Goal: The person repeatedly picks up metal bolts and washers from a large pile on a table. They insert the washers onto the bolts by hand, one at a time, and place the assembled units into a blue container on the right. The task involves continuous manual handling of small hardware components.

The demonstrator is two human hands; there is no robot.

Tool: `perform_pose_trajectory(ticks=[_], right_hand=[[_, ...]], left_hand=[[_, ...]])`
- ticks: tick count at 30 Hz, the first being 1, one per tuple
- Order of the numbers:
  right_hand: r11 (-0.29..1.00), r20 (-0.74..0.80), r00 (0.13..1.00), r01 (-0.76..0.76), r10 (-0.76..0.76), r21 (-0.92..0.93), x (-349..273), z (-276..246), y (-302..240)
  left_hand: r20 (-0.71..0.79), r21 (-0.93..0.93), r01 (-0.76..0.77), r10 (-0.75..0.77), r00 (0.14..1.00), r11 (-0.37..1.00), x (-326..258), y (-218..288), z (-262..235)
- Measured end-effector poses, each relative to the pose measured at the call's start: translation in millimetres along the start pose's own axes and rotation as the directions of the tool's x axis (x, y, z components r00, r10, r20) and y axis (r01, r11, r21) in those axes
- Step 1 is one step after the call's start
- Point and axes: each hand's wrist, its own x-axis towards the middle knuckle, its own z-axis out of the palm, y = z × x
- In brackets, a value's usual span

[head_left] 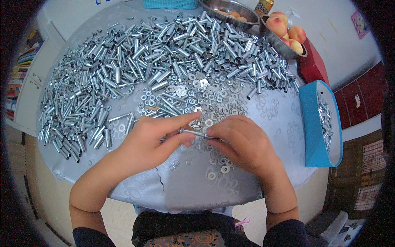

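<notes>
Over the near middle of the table, my left hand [150,138] holds a silver bolt [193,132] near its head, the thumb below and the index finger stretched out above it. The bolt lies about level, pointing right. Its far end meets the fingertips of my right hand [245,142], which are pinched together there; whatever small part they hold is hidden. Beneath and beyond both hands lie many flat washers [209,122] and hex nuts [148,99]. Several longer bolts [170,105] lie just beyond my left hand.
A broad heap of metal sleeves [160,53] covers the far and left table. At the right edge stands a blue fabric bin [311,127] of metal parts. Farther back are a steel bowl of peaches [296,35], another steel bowl [210,5], a can [263,6] and a turquoise basket [170,3].
</notes>
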Motion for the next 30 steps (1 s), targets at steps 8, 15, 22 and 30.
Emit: perform_pose_trajectory(ticks=[8, 15, 22, 30], right_hand=[[0.968, -0.126, 0.960, 0.252, -0.250, -0.001, 1.7, 11.3, -6.4], [0.993, -0.226, 0.971, -0.092, 0.074, -0.070, 16.5, -4.0, -21.5], [0.970, 0.223, 0.946, -0.243, 0.236, 0.002, -1.0, -8.9, 6.5], [0.993, 0.187, 0.976, -0.100, 0.111, -0.066, 1.0, 6.9, 3.9]], left_hand=[[0.173, -0.243, 0.042, 0.001, 0.985, 0.969, -4.1, -3.7, 18.1], [0.027, -0.432, 0.130, -0.132, 0.991, 0.892, -1.7, -5.3, 15.8], [-0.091, -0.528, 0.100, -0.173, 0.981, 0.843, 3.8, -18.3, 9.2], [-0.016, -0.499, 0.145, -0.176, 0.984, 0.854, 3.1, -18.3, 14.6]])
